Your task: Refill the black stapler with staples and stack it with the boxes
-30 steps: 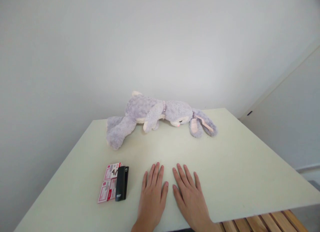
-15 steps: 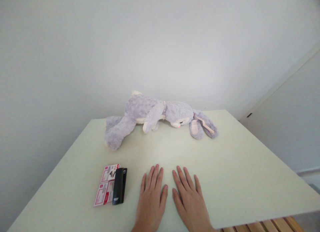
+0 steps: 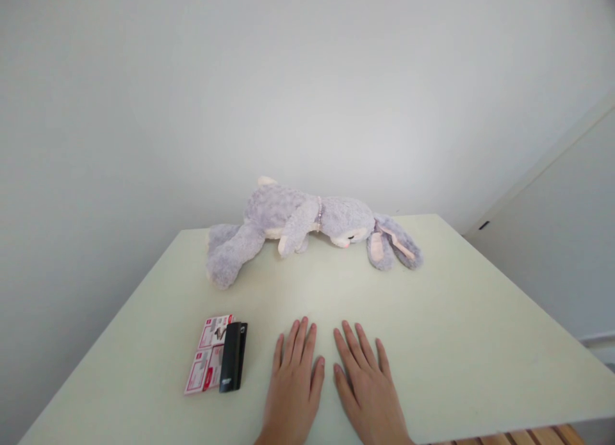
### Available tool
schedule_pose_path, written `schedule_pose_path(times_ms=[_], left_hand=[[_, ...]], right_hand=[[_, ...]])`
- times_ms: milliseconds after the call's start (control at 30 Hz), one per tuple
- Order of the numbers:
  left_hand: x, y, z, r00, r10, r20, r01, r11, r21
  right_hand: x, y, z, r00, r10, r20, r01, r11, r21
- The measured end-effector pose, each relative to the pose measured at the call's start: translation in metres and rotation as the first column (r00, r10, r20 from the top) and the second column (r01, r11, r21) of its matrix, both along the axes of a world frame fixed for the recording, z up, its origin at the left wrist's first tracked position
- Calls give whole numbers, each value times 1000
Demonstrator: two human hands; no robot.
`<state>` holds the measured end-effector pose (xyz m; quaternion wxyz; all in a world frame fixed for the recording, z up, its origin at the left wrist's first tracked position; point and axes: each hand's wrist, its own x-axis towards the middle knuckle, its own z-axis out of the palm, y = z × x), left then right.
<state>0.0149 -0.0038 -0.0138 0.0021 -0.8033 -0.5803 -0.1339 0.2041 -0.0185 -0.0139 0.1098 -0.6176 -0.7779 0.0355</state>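
My left hand [image 3: 292,387] and my right hand [image 3: 368,387] lie flat, palms down, side by side on the pale green table [image 3: 456,330] near its front edge. Neither holds anything; the fingers are slightly spread. Just left of my left hand lies a black oblong object [image 3: 233,366] beside a red and white card pack [image 3: 207,361]. A grey plush rabbit [image 3: 307,224] lies on its side at the far edge of the table, its ears pointing right.
A plain white wall stands behind the table. A white panel or door [image 3: 562,253] is at the right. Wooden slats [image 3: 533,437] show under the table's front right corner.
Both hands stay flat on the table. Only the view has shifted slightly.
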Motion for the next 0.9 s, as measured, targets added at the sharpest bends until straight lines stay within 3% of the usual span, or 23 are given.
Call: schedule_pose_path(times_ms=[900], left_hand=[[2,0,4,998,-7,56,8,1000,-21]], right_hand=[[-2,-2,7,1000,-1,-26,0,1000,-7]])
